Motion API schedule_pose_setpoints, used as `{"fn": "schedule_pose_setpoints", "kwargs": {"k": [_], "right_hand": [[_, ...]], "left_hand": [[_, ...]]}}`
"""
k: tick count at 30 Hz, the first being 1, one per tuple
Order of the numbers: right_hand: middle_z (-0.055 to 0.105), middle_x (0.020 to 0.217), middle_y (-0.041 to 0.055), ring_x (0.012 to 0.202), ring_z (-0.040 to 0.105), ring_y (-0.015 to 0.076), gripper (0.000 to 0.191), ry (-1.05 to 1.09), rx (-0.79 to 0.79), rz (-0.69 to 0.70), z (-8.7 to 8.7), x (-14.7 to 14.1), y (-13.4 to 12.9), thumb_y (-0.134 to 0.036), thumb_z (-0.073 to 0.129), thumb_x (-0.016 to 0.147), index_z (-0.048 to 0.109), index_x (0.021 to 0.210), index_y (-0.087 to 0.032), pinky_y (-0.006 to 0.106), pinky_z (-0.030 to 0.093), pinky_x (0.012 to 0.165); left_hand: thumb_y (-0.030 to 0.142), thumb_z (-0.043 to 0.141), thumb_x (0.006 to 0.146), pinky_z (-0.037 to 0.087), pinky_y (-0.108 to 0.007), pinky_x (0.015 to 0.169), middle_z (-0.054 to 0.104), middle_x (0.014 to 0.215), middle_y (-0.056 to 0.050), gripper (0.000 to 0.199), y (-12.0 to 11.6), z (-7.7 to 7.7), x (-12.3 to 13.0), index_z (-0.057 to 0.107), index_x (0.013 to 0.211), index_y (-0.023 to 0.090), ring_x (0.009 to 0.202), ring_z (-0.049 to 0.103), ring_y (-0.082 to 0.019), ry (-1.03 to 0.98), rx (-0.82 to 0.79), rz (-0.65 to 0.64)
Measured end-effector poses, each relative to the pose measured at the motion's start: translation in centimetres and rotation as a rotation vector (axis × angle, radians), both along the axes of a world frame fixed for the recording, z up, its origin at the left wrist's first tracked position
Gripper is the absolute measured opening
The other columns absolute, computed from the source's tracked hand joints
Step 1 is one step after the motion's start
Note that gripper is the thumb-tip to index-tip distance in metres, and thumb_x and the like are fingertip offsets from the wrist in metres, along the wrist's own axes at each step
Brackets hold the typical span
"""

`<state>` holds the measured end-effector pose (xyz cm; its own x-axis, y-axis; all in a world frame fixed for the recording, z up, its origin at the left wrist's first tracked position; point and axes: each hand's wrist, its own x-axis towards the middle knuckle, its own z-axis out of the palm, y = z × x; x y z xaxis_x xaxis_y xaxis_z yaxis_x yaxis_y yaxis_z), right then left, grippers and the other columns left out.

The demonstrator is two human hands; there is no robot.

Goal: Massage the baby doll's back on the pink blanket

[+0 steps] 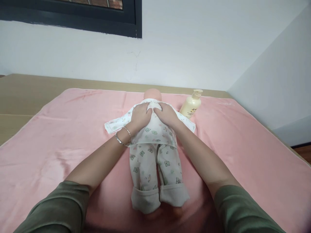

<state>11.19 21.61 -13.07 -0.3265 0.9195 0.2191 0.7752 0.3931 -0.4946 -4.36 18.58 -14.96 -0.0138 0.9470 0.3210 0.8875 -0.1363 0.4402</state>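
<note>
A baby doll (155,134) lies on the pink cloth, its bald head (152,94) pointing away from me and its legs toward me. It wears a white top and trousers with small printed animals; the trouser cuffs are folded up. My left hand (141,115) rests flat on the left side of its upper body, the thumb stretched inward. Mirroring it on the right side is my right hand (167,114), also laid flat. Both thumbs point toward the middle of the top without meeting. The doll's face is not visible.
A cream pump bottle (191,104) stands tilted-looking beside the doll's right-hand sleeve. The pink cloth (80,129) covers most of a wooden surface (29,87). Behind it rises a white wall (182,48) with a dark window frame (131,19) at upper left.
</note>
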Motion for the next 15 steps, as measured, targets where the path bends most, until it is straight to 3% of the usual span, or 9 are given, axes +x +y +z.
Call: {"fn": "schedule_pose_setpoints", "kwargs": {"k": [6, 11, 15], "right_hand": [[0.070, 0.135, 0.0130, 0.119, 0.065, 0.0294, 0.046, 0.038, -0.013, 0.057, -0.5, 0.9, 0.9, -0.047, 0.047, 0.096, 0.067, 0.124, -0.018, 0.041, 0.048, 0.104], [0.069, 0.136, 0.0150, 0.120, 0.065, 0.0314, 0.046, 0.015, -0.006, 0.049, -0.7, 0.9, 1.1, -0.046, 0.046, 0.096, 0.065, 0.126, -0.017, 0.043, 0.049, 0.103], [0.067, 0.138, 0.0185, 0.125, 0.061, 0.0333, 0.047, -0.056, 0.031, 0.049, -0.2, 0.4, 0.5, -0.043, 0.043, 0.098, 0.063, 0.128, -0.012, 0.045, 0.045, 0.109]], "left_hand": [[0.027, 0.034, 0.097, 0.046, -0.047, 0.109, 0.072, 0.127, -0.016, 0.043, -0.9, 1.3, 0.4, 0.066, 0.121, 0.015, 0.121, 0.064, -0.031, 0.044, -0.015, -0.058], [0.023, 0.035, 0.097, 0.046, -0.048, 0.110, 0.068, 0.131, -0.019, 0.038, -2.4, 1.9, 1.5, 0.061, 0.124, 0.012, 0.129, 0.059, -0.033, 0.111, -0.005, -0.026], [0.023, 0.036, 0.097, 0.048, -0.047, 0.107, 0.069, 0.127, -0.020, 0.034, -2.7, 2.1, 1.8, 0.061, 0.118, 0.012, 0.125, 0.061, -0.033, 0.141, -0.022, -0.012]]}}
